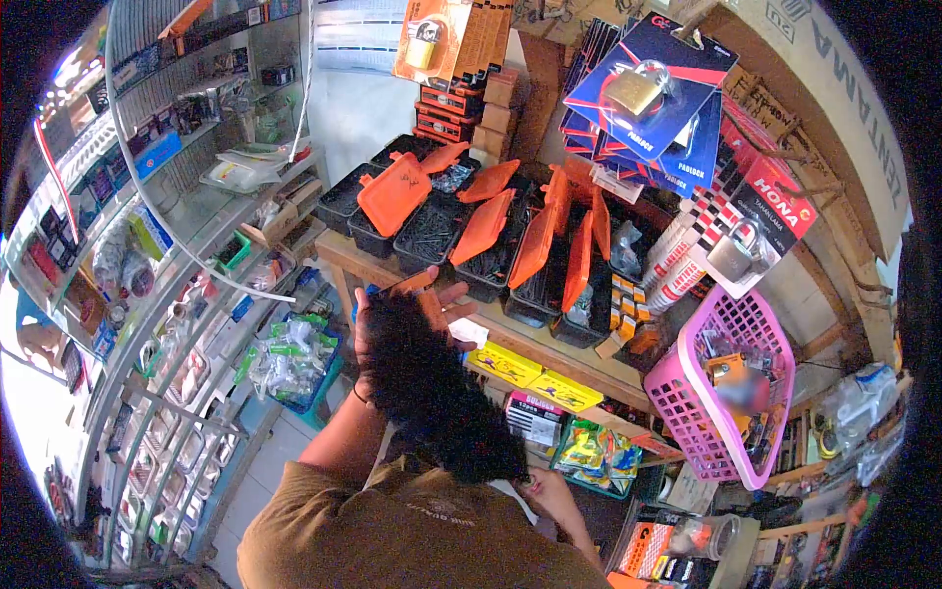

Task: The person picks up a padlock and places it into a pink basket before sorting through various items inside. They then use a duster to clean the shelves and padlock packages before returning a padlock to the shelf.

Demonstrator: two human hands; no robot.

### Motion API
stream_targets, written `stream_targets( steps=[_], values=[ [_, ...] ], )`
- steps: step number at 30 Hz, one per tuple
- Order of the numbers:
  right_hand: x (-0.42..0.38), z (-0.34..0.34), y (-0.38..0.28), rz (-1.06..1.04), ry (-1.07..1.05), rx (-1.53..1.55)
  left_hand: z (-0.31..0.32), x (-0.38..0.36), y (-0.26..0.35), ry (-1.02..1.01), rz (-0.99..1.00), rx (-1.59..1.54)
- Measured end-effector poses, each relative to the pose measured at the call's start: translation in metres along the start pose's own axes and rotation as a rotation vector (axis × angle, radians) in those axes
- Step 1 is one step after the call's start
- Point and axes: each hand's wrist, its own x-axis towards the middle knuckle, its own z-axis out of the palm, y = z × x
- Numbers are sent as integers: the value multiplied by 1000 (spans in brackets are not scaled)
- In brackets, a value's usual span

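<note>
A black, fluffy feather duster (442, 393) slants across the middle of the view in front of my brown shirt. My right hand (551, 499) is closed at its lower end, where the handle is mostly hidden. Higher up, my left hand (365, 329) is raised at the counter edge, with its fingers curved around a small orange and dark box-like piece (417, 291). The duster's upper end covers much of that piece and part of the palm. Just beyond stand black bins (427, 240) of screws or nails with orange lids (394, 193) tipped up.
Carded padlocks (636, 90) hang at upper right. A pink basket (670, 393) holds small packs beside the wooden counter (510, 329). Sealant tubes (677, 270) stand behind it. Left is a curved glass display case (186, 255); a tray of bagged parts (294, 358) sits low.
</note>
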Motion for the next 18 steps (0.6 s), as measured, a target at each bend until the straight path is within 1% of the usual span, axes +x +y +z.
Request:
stream_targets(
  steps=[1, 2, 4, 5, 6, 7, 8, 9, 10, 11, 12, 13, 14, 15, 16, 17, 18],
  values=[
    [1, -2, -6, 52, 35, 92, 9, -3, -1, 114, 11, 14],
    [2, -2, -9, 55, 33, 90, 1, -4, -2, 298, 77, -426],
    [4, -2, -13, -97, 71, 47, -13, -6, -2, 32, -15, -420],
    [2, 2, -4, -147, 36, 46, -17, -3, -5, 73, 24, -116],
    [3, -1, -5, -152, 38, 46, -13, 2, -5, 113, 63, 189],
    [2, -4, -8, -78, 49, 73, 1, 1, -1, 145, -32, 44],
    [1, -6, -10, -2, 57, 99, -8, -2, -2, 146, -32, 45],
    [4, -5, -14, 21, 130, 87, -16, -4, -1, 158, -12, -120],
    [4, -6, -16, 27, 127, 90, -22, -7, -2, 172, 8, -286],
    [4, -7, -19, 40, 85, 46, -27, -9, -4, 127, 2, -437],
    [4, -8, -19, 50, 45, 2, -18, -6, -5, 129, 0, -438],
    [4, -6, -10, -31, -23, 65, -9, -2, -5, 157, 13, -156],
    [4, -7, -11, -33, -21, 67, -4, 0, -5, 183, 25, 127],
    [3, -11, -19, 16, 8, 77, -2, -2, -3, 166, 0, 38],
    [2, -13, -24, 66, 35, 87, 0, -3, -3, 167, -1, 38],
    [3, -11, -24, 45, 104, 104, 3, -5, -2, 300, 11, 95],
    [3, -9, -21, 46, 102, 104, 4, -7, -2, 432, 23, 152]
  ],
)
